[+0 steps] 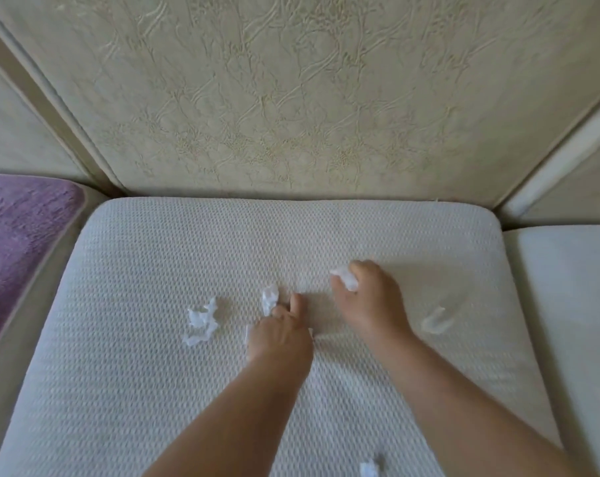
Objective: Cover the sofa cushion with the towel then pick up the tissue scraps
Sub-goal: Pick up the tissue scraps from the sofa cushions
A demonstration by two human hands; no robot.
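Observation:
A white waffle-weave towel (154,270) lies spread over the middle sofa cushion. Several white tissue scraps lie on it. My left hand (280,333) pinches one scrap (269,297) near the towel's middle. My right hand (371,297) grips another scrap (345,277) just to the right. A crumpled scrap (202,320) lies loose to the left of my left hand. A blurred scrap (436,320) lies to the right of my right wrist. One more scrap (369,469) sits at the bottom edge between my forearms.
The sofa's embossed beige backrest (291,98) rises behind the cushion. A purple towel (20,235) covers the seat on the left. A plain pale seat cushion (567,287) lies on the right.

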